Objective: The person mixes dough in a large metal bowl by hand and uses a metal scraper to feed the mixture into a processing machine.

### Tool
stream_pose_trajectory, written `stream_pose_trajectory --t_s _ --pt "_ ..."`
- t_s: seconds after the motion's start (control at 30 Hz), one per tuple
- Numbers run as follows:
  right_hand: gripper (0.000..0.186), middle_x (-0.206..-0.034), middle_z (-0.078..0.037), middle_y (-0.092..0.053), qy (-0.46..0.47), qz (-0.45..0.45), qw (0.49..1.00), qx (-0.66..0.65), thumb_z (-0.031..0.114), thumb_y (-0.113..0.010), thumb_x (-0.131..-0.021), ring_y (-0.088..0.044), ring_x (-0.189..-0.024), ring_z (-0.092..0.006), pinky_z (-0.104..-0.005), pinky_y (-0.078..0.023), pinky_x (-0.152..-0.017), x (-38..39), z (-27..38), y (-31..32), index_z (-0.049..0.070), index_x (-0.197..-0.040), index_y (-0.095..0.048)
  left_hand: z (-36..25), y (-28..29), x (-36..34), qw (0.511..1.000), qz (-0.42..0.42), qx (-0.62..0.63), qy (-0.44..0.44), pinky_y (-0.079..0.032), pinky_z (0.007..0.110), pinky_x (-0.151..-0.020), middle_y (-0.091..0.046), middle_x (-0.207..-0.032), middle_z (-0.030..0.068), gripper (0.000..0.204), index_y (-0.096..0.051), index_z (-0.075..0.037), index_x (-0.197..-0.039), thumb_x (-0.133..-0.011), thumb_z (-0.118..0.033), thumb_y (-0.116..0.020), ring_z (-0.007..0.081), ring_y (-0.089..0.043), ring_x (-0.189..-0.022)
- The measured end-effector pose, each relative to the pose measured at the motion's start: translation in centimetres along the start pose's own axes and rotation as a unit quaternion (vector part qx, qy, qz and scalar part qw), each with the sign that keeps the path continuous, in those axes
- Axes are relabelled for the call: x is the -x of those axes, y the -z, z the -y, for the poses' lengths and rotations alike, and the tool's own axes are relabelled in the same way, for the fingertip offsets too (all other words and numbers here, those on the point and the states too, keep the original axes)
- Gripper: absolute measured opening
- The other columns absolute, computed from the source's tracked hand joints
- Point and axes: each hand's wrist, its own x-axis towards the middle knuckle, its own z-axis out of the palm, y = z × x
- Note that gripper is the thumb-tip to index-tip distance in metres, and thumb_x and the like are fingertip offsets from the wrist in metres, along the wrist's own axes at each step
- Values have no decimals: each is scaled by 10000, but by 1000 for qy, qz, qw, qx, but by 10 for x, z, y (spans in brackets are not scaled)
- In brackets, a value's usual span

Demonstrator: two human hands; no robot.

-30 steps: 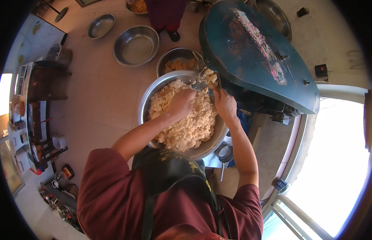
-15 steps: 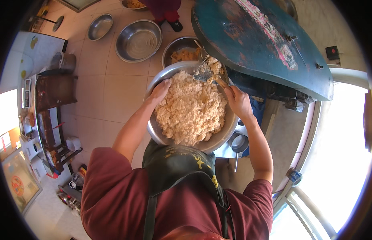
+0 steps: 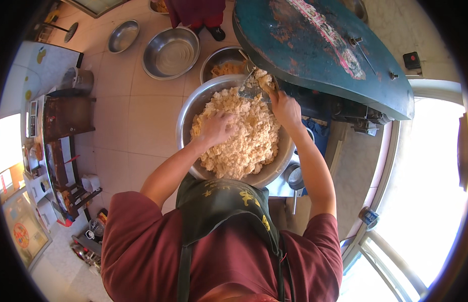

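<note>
Shifted inward since the earlier frame, the left hand is now laid on the pale crumbly mass instead of at the basin's left wall. Its fingers are bent downward; whether any crumbs are gripped cannot be told. By the right hand, at the far right rim, what looks like a wooden handle is clamped, partly hidden by the fingers. Just beyond it, a lump of the same mixture is seen below the green machine housing.

For good handling, the mass is probably best turned from the wall toward the middle with a relaxed palm, clumps being broken lightly and the tool being held steady, so that nothing is pushed over the rim.

The mass is held in a wide steel basin, heaped in the middle and set close against the dark apron. Behind it, orange pieces are contained in a steel bowl. Farther left, a broad basin and a smaller oval one are set on the tiled floor. At the right, a small saucepan is placed beside the main basin.
</note>
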Motion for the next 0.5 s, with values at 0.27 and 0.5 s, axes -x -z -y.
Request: stream_pose_trajectory --t_s 0.27,0.5 --pt "360 -729 -267 -667 3 18 999 46 370 -527 -988 -666 -694 -453 -527 -539 -610 2 13 13 34 -893 -613 -12 10 53 972 -101 36 -211 -361 519 -1043 -511 -1317 124 582 -562 -199 -1332 -792 -272 -769 325 -484 -1248" --pt "449 -782 -234 -703 -6 51 995 90 376 -452 -1014 -700 -753 -406 -488 -566 -639 -16 29 6 7 -1242 -567 0 21 32 975 80 50 -201 -394 525 -1005 -509 -1216 126 620 -578 -221 -1318 -739 -116 -774 345 -507 -1182"
